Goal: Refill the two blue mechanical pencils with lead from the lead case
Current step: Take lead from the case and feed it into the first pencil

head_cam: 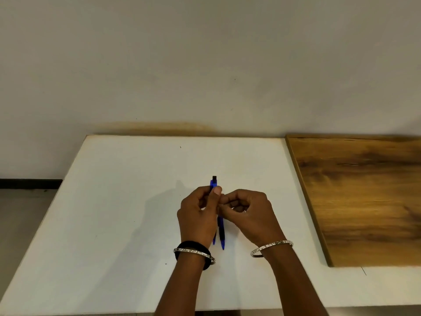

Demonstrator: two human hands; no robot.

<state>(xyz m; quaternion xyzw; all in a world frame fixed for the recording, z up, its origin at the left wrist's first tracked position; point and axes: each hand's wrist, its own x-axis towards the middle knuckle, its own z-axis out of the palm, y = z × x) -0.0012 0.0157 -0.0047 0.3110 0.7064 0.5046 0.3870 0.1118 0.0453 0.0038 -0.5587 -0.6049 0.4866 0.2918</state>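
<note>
Blue mechanical pencils (221, 233) sit between our hands, above the worktop (114, 201). Left hand (197, 217) grips a barrel; right hand (248, 215) curled, contents unclear. We judge them light and slick; grip mid-barrel.

- No text, label, brand, number or sign could be read anywhere in the head view.
- The blue pencils (222, 233) were too small and blurred for any print on their barrels to be made out.
</note>
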